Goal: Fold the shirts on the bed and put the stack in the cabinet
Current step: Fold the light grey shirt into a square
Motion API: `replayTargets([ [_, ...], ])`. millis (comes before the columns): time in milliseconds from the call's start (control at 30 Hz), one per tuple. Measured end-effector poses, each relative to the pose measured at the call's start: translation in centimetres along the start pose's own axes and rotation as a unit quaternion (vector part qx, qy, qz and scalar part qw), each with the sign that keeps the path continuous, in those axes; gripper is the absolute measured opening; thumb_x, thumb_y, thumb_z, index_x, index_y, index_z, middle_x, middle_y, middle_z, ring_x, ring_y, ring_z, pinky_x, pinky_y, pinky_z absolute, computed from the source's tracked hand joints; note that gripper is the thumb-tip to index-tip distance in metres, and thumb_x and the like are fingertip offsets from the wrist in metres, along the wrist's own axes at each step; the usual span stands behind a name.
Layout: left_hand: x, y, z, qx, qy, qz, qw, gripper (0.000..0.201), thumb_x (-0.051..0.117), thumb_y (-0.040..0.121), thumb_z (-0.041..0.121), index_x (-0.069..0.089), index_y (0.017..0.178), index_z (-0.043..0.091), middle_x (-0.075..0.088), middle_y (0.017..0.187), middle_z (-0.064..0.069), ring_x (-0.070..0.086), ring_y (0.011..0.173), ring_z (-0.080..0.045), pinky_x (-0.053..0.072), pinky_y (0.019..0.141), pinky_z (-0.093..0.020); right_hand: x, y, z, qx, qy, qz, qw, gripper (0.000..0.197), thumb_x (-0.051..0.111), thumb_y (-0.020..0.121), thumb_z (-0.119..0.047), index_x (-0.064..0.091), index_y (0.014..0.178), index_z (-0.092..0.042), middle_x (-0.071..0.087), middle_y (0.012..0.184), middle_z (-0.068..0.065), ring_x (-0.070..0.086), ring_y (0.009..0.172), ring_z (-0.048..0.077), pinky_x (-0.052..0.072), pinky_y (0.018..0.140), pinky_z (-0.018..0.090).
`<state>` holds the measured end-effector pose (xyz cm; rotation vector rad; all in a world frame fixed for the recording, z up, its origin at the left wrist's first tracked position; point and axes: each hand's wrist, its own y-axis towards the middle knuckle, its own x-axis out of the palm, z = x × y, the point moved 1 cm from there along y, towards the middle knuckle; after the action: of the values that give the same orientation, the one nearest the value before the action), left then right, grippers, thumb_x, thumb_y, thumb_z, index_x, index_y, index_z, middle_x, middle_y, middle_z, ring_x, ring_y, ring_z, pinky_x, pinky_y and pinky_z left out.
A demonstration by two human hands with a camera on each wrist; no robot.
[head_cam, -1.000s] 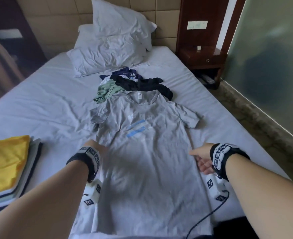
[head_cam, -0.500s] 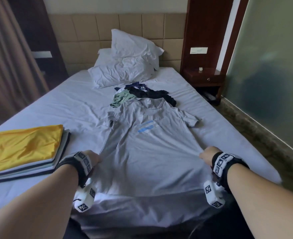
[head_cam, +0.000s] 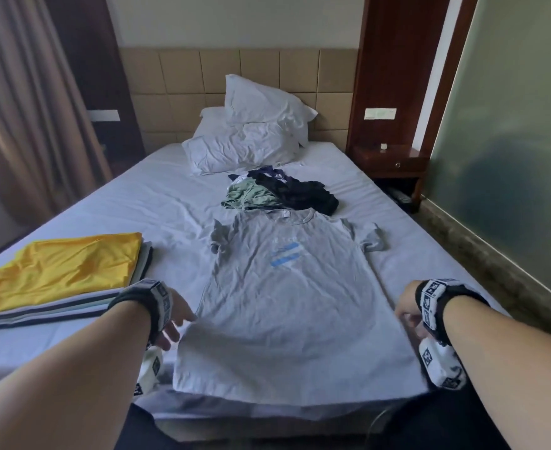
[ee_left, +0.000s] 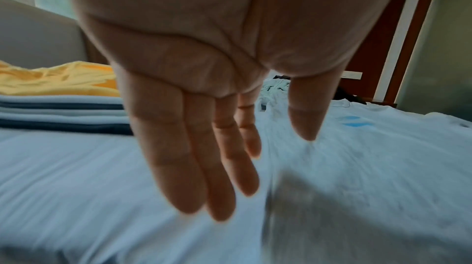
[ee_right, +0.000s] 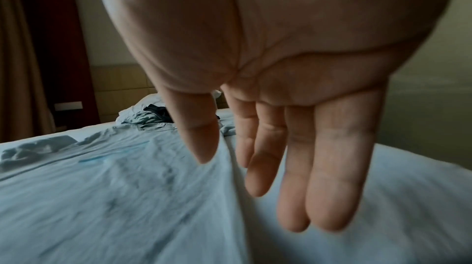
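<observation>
Pillows (head_cam: 251, 138) sit piled at the top centre of the head view against the tan headboard, and just below them there's a crumpled heap of unfolded clothes (head_cam: 280, 193), dark and green stuff, touching the collar of the grey shirt (head_cam: 287, 300). Folded stack (head_cam: 56, 284) with a yellow one on top is at the left edge, well apart from the shirt. Grey shirt lies flat, face up, in the middle of the bed (head_cam: 157, 203), blue stripes on the chest, sleeves a bit rumpled, hem hanging slightly past the near mattress edge. Left hand (head_cam: 173, 319) is beside its lower left side, right hand (head_cam: 407, 306) beside the lower right; both have fingers straight and loose, holding nothing. Bare sheet shows on both sides of the shirt.
</observation>
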<state>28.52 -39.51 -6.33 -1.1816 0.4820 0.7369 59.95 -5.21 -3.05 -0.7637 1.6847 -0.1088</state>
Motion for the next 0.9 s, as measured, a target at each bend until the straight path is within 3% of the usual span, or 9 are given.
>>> replayTargets([
  [133,-0.9,2.0,1.8,0.034,-0.065,0.049,0.996,0.037,0.071,0.095,0.028,0.063,0.107,-0.007,0.069,0.095,-0.017,0.062,0.065,-0.030,0.056,0.064,-0.037,-0.4,2.5,0.4,0.029,0.121,0.003,0.992,0.018,0.057,0.098,-0.007,0.060,0.105,0.010,0.064,0.088,0.026,0.054,0.060,0.030,0.045,0.055,0.035],
  [267,-0.5,3.8,7.4,0.138,-0.048,0.110,0.983,0.027,0.066,0.098,0.026,0.063,0.087,0.001,0.065,0.084,-0.016,0.062,0.070,-0.030,0.053,0.066,-0.037,-1.1,5.8,0.3,0.050,0.192,0.021,0.980,0.017,0.061,0.096,-0.007,0.058,0.085,0.005,0.064,0.086,0.021,0.055,0.058,0.028,0.046,0.052,0.030],
  [333,-0.1,4.5,10.9,0.207,0.002,0.138,0.969,0.023,0.065,0.098,0.030,0.064,0.088,0.009,0.070,0.091,-0.015,0.070,0.086,-0.033,0.059,0.080,-0.042,-1.2,7.9,0.3,0.057,0.236,0.022,0.970,0.018,0.059,0.097,-0.007,0.056,0.081,0.003,0.059,0.081,0.018,0.051,0.059,0.026,0.042,0.052,0.029],
  [433,1.4,4.9,16.3,0.278,0.053,0.158,0.946,0.019,0.064,0.097,0.035,0.062,0.094,0.016,0.066,0.095,-0.007,0.066,0.092,-0.029,0.053,0.084,-0.039,-0.8,11.3,0.6,0.075,0.319,0.015,0.945,0.016,0.058,0.096,-0.008,0.054,0.086,0.003,0.056,0.082,0.020,0.047,0.058,0.024,0.040,0.055,0.031],
  [500,3.1,5.4,19.9,0.307,0.082,0.150,0.936,0.024,0.062,0.096,0.039,0.066,0.100,0.016,0.067,0.099,-0.006,0.066,0.098,-0.029,0.049,0.082,-0.036,-0.3,13.4,0.4,0.081,0.383,0.011,0.920,0.016,0.059,0.096,-0.011,0.058,0.096,0.005,0.062,0.085,0.019,0.055,0.062,0.027,0.050,0.061,0.035],
  [567,5.2,6.1,23.4,0.326,0.081,0.130,0.933,0.033,0.063,0.097,0.038,0.067,0.117,0.012,0.069,0.115,-0.009,0.065,0.110,-0.030,0.049,0.089,-0.035,0.0,15.5,0.4,0.083,0.456,0.001,0.886,0.025,0.060,0.097,-0.013,0.060,0.110,0.009,0.067,0.092,0.021,0.065,0.078,0.032,0.059,0.079,0.044],
  [667,8.6,7.4,28.4,0.354,0.069,0.098,0.927,0.048,0.064,0.096,0.042,0.057,0.137,0.018,0.062,0.137,-0.004,0.061,0.120,-0.026,0.047,0.096,-0.032,-0.1,18.3,0.1,0.093,0.582,-0.051,0.806,0.028,0.053,0.103,-0.019,0.058,0.113,0.007,0.066,0.100,0.023,0.063,0.102,0.036,0.052,0.099,0.047],
  [800,12.3,9.6,35.4,0.384,0.145,0.040,0.911,0.069,0.059,0.098,0.051,0.034,0.155,0.022,0.047,0.151,-0.008,0.058,0.124,-0.028,0.046,0.101,-0.036,-0.4,23.1,-0.5,0.096,0.689,-0.121,0.708,0.053,0.055,0.100,-0.038,0.057,0.123,0.010,0.067,0.118,0.025,0.065,0.114,0.036,0.055,0.087,0.044],
  [900,14.4,11.4,40.3,0.397,0.205,0.031,0.894,0.085,0.059,0.097,0.054,0.018,0.162,0.017,0.021,0.168,-0.006,0.018,0.154,-0.030,0.027,0.121,-0.048,-1.1,26.7,-1.2,0.111,0.743,-0.136,0.646,0.058,0.058,0.098,-0.045,0.061,0.116,0.010,0.070,0.110,0.025,0.070,0.105,0.037,0.059,0.083,0.046],
])
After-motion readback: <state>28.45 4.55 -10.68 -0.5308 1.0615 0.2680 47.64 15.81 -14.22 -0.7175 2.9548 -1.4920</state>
